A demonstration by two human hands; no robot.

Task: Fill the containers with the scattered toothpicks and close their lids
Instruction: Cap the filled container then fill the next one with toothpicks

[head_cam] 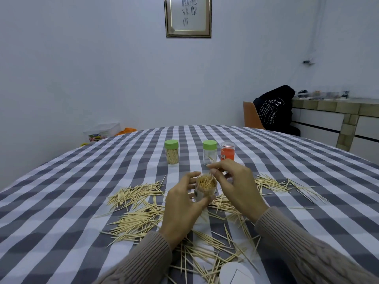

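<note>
Toothpicks point(135, 219): most lie scattered on your table.
Open jar point(205, 188): nearly full, gripped by your left hand point(182, 208).
Right hand point(235, 185): fingertips pinched above the jar's mouth; what they hold is unclear.
Green-lidded jar point(171, 152): filled, closed.

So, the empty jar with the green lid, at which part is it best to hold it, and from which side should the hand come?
Grip the clear body of the near-empty jar below its green lid, coming from its left front. It stands upright, and the orange container stands close on its right, leaving little room there. A lid grip may be less steady.
</note>
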